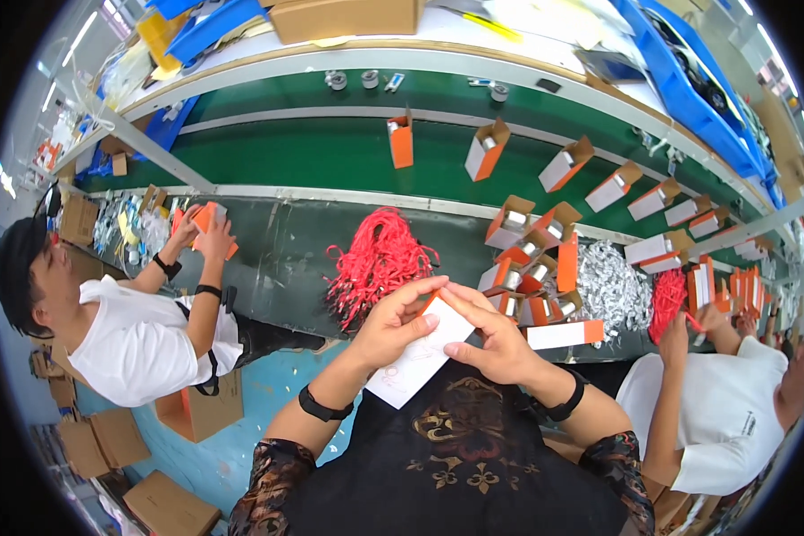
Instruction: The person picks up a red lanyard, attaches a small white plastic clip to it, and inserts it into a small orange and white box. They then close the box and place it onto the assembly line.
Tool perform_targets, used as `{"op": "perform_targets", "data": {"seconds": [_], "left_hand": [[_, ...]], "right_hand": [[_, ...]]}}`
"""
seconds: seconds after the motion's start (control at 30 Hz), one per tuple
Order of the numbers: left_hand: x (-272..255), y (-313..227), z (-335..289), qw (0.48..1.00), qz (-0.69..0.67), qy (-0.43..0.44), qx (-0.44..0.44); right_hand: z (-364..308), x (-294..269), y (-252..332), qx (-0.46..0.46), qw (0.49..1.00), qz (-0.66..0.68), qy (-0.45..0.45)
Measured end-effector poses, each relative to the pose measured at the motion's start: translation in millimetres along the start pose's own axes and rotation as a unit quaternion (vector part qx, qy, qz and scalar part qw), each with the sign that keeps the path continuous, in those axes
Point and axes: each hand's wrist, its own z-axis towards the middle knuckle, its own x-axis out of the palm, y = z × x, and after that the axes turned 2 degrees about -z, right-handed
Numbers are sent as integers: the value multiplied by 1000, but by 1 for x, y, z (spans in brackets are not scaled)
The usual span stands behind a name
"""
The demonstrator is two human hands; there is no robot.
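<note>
A small white-and-orange cardboard box (413, 364) is held in front of my chest, tilted, its white face toward me. My left hand (397, 314) grips it from the left, thumb lying across the white face. On the other side my right hand (493, 338) is closed round its edge, fingers meeting the left ones over the orange top end. What the box contains cannot be seen. Just beyond my hands lies a heap of pinkish-red ribbon-like strips (380, 259). To the right stand several open orange-and-white boxes (518, 290) with pale cylindrical items inside, near a closed box (565, 335) lying flat.
A pile of silvery strips (612, 290) lies right of the boxes. Open boxes (485, 150) stand spaced along the green conveyor (304, 147). Overhead runs a shelf (402, 55) with blue bins (697, 85). Co-workers sit left (143, 335) and right (701, 415), handling items.
</note>
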Motion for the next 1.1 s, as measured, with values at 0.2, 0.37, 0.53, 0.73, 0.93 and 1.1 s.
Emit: {"op": "perform_targets", "data": {"seconds": [0.2,0.37,0.53,0.73,0.93,1.1], "left_hand": [[-37,14,-44,987,114,27,-111],[-132,69,-54,904,357,-223,-70],[-254,97,-37,635,599,-488,-13],[-326,133,-34,548,599,-577,-81],[-276,119,15,556,701,-431,116],[-243,131,72,643,718,-255,77]], "right_hand": [[14,4,-35,55,987,109,-102],[4,-5,-35,135,968,-126,-167],[-52,-11,-66,263,947,-71,-168],[-119,4,-69,309,880,-286,-218],[-155,22,-75,365,849,-226,-309],[-139,24,-59,338,852,-270,-294]]}}
